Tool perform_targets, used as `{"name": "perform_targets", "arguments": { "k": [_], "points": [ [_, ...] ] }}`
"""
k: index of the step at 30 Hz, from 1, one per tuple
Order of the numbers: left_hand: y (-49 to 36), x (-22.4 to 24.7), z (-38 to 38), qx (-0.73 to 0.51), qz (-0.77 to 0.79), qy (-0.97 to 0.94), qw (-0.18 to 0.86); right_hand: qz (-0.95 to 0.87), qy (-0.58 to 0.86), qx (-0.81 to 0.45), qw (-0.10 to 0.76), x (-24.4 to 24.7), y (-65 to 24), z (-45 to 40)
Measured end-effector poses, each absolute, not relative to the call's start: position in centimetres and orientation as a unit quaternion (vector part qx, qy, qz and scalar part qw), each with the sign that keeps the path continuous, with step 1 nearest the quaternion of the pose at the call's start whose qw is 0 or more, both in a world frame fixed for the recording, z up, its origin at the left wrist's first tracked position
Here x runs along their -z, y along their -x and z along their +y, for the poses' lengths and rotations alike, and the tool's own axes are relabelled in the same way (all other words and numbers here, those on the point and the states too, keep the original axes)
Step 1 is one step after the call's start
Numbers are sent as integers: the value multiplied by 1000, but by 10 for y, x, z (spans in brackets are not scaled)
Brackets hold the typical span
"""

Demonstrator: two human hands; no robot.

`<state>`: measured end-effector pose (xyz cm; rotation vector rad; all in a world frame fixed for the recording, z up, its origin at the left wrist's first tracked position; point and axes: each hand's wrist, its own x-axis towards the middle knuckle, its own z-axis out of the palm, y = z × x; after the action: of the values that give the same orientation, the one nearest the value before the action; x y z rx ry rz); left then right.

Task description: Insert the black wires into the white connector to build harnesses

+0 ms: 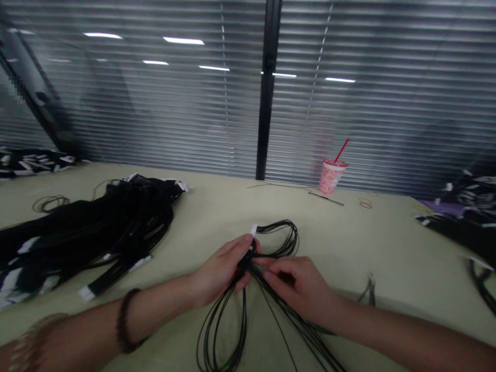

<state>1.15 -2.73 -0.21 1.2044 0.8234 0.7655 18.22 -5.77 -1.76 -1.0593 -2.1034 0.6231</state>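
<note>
Cord bundle (pixel 251 289), black, lying near centre on the table (pixel 387 248), is being pinched at its waist by left hand (pixel 222 268) and right hand (pixel 296 287); loops risk slipping loose and tangling.

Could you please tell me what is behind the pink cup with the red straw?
Behind the pink cup hang closed window blinds, with ceiling lights reflected in them. What lies beyond the blinds is covered. The cup stands on the table.
</note>
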Motion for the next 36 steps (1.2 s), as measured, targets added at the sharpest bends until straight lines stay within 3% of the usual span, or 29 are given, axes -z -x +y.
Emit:
{"name": "perform_targets", "arguments": {
  "k": [4,6,11,13,19,26,29,33,36],
  "points": [
    [-11,2,-27,-342,382,-525,679,-836,403,-203,312,9,-184,-55],
    [-10,2,-26,-341,379,-522,684,-814,420,-250,314,-2,-187,-53],
    [-8,1,-21,-325,365,-496,717,-627,356,-630,287,-44,-210,-42],
    [-8,1,-20,-311,367,-484,731,-543,324,-697,338,-64,-225,-39],
    [-7,0,-19,-304,374,-479,734,-473,280,-585,595,-113,-268,-38],
    [-6,-1,-17,-260,348,-516,738,-478,267,-472,691,-103,-276,-14],
    [-5,0,-16,-224,339,-543,735,-574,371,-343,644,-69,-250,-12],
    [-4,0,-15,-205,341,-550,734,-725,448,-283,439,-25,-207,-35],
    [-4,0,-15,-200,345,-554,730,-791,435,-250,350,-2,-190,-48]
  ]
}}
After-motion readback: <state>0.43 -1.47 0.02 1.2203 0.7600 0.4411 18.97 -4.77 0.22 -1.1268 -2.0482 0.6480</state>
